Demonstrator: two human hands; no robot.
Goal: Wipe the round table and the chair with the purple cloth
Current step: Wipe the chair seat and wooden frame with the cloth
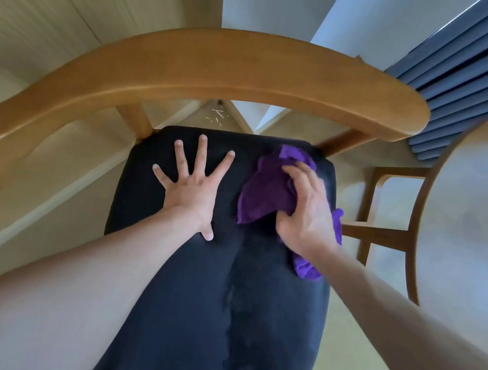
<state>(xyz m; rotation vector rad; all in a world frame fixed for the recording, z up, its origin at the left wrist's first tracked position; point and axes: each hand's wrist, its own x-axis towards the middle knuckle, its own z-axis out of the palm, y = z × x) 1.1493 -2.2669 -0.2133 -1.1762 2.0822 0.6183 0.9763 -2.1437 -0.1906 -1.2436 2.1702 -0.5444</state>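
Note:
A wooden chair with a curved backrest (221, 67) and a dark padded seat (212, 320) fills the view below me. My left hand (189, 187) lies flat on the seat's far left part, fingers spread wide. My right hand (308, 208) grips the crumpled purple cloth (266, 194) and holds it against the seat's far right part. A tail of the cloth hangs out under my wrist. A darker streak runs down the middle of the seat. The round table (480, 216) shows at the right edge, its pale top cut off by the frame.
Wooden table legs and crossbars (385, 231) stand between the chair and the round table. Blue pleated curtains (483, 76) hang at the upper right. Pale panelled walls meet in a corner behind the chair. Small debris (218, 114) lies on the floor there.

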